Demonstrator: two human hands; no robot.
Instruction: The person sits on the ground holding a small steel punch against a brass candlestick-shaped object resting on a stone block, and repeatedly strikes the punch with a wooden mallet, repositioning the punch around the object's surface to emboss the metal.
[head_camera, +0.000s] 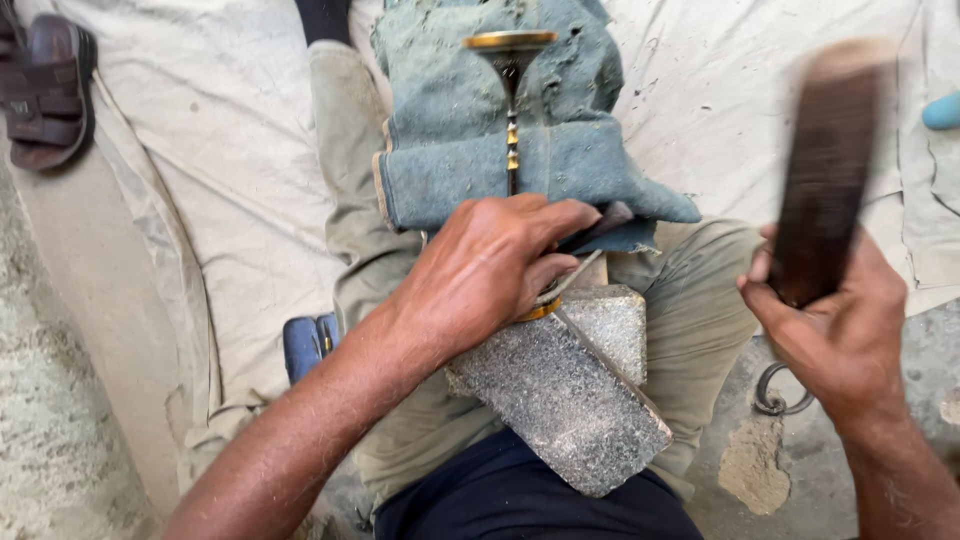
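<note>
My left hand presses a brass piece against the top of a grey stone block that rests on my lap. A thin brass stem with a round flared top runs from under that hand away over a folded blue denim cloth on my leg. My right hand is raised at the right, gripping a dark wooden mallet, blurred by motion. A thin chisel-like tool pokes out from under my left fingers.
A pale canvas sheet covers the ground under my legs. A brown sandal lies at the top left. A blue-handled tool sits beside my left thigh, and a metal ring lies on the concrete at right.
</note>
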